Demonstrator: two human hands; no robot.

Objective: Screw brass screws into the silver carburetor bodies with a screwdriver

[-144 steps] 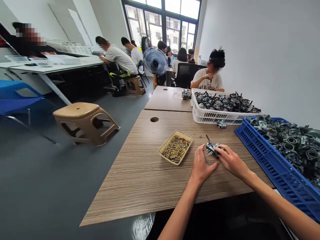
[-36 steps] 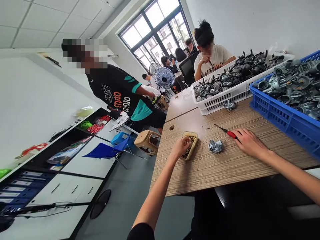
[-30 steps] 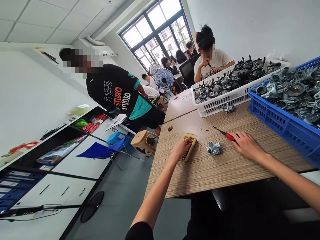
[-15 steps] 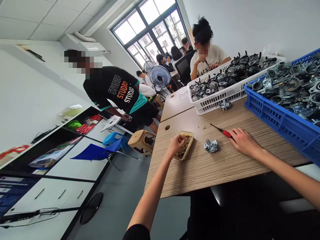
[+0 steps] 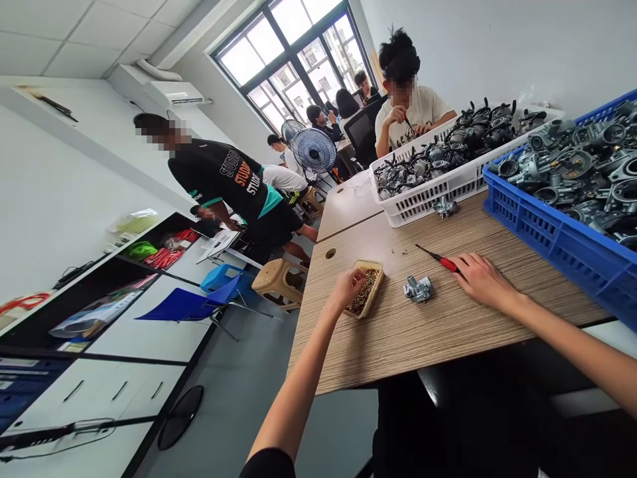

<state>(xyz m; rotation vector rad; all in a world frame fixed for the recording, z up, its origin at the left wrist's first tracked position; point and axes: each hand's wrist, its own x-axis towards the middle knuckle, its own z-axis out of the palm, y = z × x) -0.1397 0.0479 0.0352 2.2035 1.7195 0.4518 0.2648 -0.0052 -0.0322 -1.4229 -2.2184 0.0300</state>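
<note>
The person's left hand (image 5: 346,290) hung curled over a shallow tan tray (image 5: 375,277) of small brass screws (image 5: 365,292), its fingertips hiding the tray's near corner, so whether they pinched a screw could not be made out. To the right of that hand, on the wood-grain table (image 5: 398,345), a small silver carburetor (image 5: 418,289) lay by itself, its finer details too small to read. Farther right, the right hand (image 5: 480,280) lay open and palm down, its fingertips against the end of a red-handled screwdriver (image 5: 440,263), though not visibly wrapped around it. Beyond the right hand, a blue plastic crate (image 5: 547,255) heaped with grey carburetors ran off the picture's right edge, hiding its far end. Ahead of both hands, a white plastic crate (image 5: 398,214) held darker carburetors, with a single loose carburetor (image 5: 444,207) on the table just in front of it. Across that crate sat a person in a white T-shirt (image 5: 405,126), hands raised at the chest around something too small to make out.
</note>
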